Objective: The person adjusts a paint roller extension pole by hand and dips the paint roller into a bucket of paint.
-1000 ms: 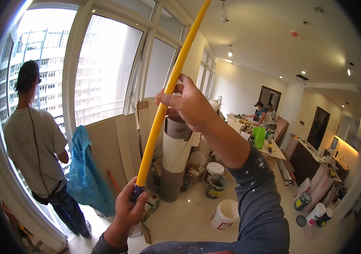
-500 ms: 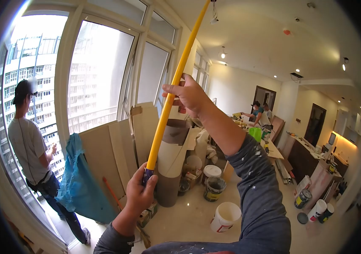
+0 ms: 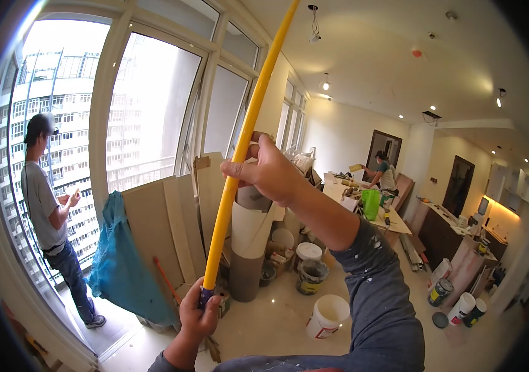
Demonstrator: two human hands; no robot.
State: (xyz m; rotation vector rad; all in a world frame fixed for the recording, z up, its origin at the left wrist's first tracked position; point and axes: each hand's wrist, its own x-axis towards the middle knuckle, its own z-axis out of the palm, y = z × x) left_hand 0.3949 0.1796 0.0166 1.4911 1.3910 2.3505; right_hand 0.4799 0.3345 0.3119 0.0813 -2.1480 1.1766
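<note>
A long yellow pole (image 3: 244,146) slants up through the middle of the view, and its top end runs out of the frame. My left hand (image 3: 200,312) is closed round its dark blue lower end. Higher up, my right hand (image 3: 263,170) grips the yellow shaft, thumb across the front and fingers curled behind. Behind the pole stands a tall roll of sheet material (image 3: 249,239), partly covered by my right hand. Whatever is fixed to the pole's upper end lies out of view.
A person in a grey shirt (image 3: 44,198) stands by the windows at left, beside a blue sheet (image 3: 115,266) over leaning boards (image 3: 160,214). Buckets (image 3: 327,317) stand on the floor ahead. Another person (image 3: 383,173) works at a cluttered table (image 3: 394,222). Lamps (image 3: 315,37) hang from the ceiling.
Both my hands and the pole have moved down and slightly left. My grip has stayed closed on it. The person by the windows has raised a forearm a little.
</note>
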